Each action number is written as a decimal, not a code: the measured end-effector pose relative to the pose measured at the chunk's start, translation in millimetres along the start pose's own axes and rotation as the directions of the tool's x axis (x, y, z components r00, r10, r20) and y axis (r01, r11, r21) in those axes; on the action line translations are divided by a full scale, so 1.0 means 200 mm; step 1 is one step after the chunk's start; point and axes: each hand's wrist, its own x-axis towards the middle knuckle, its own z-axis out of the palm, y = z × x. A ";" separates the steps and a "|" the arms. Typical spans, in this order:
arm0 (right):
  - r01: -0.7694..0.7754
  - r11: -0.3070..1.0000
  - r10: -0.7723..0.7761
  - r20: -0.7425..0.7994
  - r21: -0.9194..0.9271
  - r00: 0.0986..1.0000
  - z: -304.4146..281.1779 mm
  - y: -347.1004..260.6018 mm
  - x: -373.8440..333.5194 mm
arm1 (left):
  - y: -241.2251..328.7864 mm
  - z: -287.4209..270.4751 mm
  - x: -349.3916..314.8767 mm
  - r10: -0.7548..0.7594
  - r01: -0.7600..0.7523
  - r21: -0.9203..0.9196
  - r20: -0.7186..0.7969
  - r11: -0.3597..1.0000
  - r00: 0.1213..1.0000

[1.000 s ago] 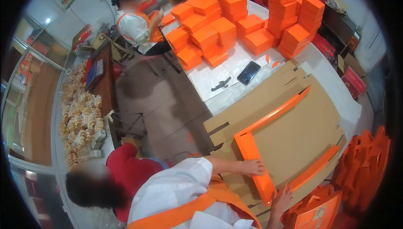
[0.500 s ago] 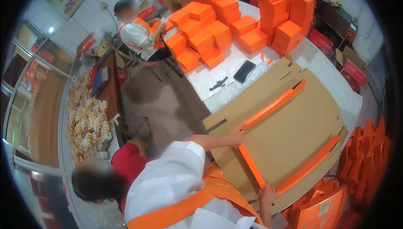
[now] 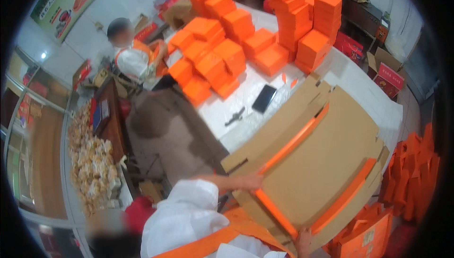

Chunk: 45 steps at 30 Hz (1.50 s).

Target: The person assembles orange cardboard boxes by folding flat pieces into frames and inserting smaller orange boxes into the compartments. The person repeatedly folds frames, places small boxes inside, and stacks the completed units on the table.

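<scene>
Orange card frame [image 3: 276, 213] lying at four o'clock on flattened brown cardboard [image 3: 317, 173]. My left hand [image 3: 249, 182] curls its fingers around the frame's nine-o'clock corner; my right hand [image 3: 303, 242] meets its six-o'clock corner, grip too blurred to tell. I judge three sides laid out, the one-o'clock side open. Stacked orange boxes [image 3: 231, 58] at twelve appear finished; orange card pieces [image 3: 410, 175] at four look unassembled.
</scene>
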 end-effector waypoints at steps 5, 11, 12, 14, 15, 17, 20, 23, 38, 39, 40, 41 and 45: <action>0.010 0.992 -0.020 0.083 0.124 0.996 -0.12 -0.10 -0.40 | 0.27 -0.09 -0.25 0.129 -0.114 -0.304 0.030 0.946 0.991; -0.139 0.786 0.465 -0.429 0.602 0.775 -0.74 0.13 0.24 | 0.01 -0.49 -0.05 -0.344 0.321 -0.127 -0.262 0.938 0.902; -0.244 0.738 0.586 -0.419 0.629 0.694 -0.75 0.25 0.34 | -0.07 -0.55 0.13 -0.448 0.408 -0.185 -0.388 0.894 0.805; -0.189 0.646 0.655 -0.409 0.740 0.635 -0.69 0.42 0.72 | -0.39 -0.48 0.50 -0.691 0.542 -0.437 -0.350 0.718 0.633; -0.194 0.468 0.710 -0.237 0.862 0.663 -0.70 0.50 0.82 | -0.48 -0.50 0.64 -0.763 0.524 -0.595 -0.259 0.609 0.592; -0.206 0.369 0.681 -0.113 0.906 0.724 -0.75 0.58 0.99 | -0.63 -0.51 0.82 -0.799 0.469 -0.727 -0.182 0.502 0.573; -0.164 0.504 0.600 -0.207 0.848 0.773 -0.77 0.49 1.08 | -0.72 -0.37 0.86 -0.732 0.323 -0.776 -0.246 0.541 0.635; -0.040 0.400 0.599 -0.228 0.915 0.768 -0.72 0.39 1.08 | -0.68 -0.31 0.78 -0.654 0.135 -0.854 -0.273 0.502 0.706; -0.061 0.536 0.469 -0.237 0.842 0.851 -0.72 0.32 0.99 | -0.54 -0.37 0.56 -0.559 0.253 -0.703 -0.242 0.664 0.793; -0.077 0.551 0.463 -0.227 0.831 0.856 -0.70 0.32 0.98 | -0.53 -0.39 0.56 -0.585 0.267 -0.761 -0.178 0.592 0.791; -0.092 0.566 0.457 -0.219 0.819 0.862 -0.68 0.34 0.99 | -0.52 -0.41 0.57 -0.606 0.280 -0.811 -0.112 0.513 0.787; -0.125 0.555 0.442 -0.165 0.822 0.882 -0.64 0.38 0.98 | -0.49 -0.41 0.56 -0.634 0.384 -0.809 0.018 0.446 0.773; -0.040 0.497 0.438 -0.211 0.867 0.874 -0.69 0.42 1.04 | -0.54 -0.42 0.57 -0.658 0.318 -0.840 -0.061 0.440 0.751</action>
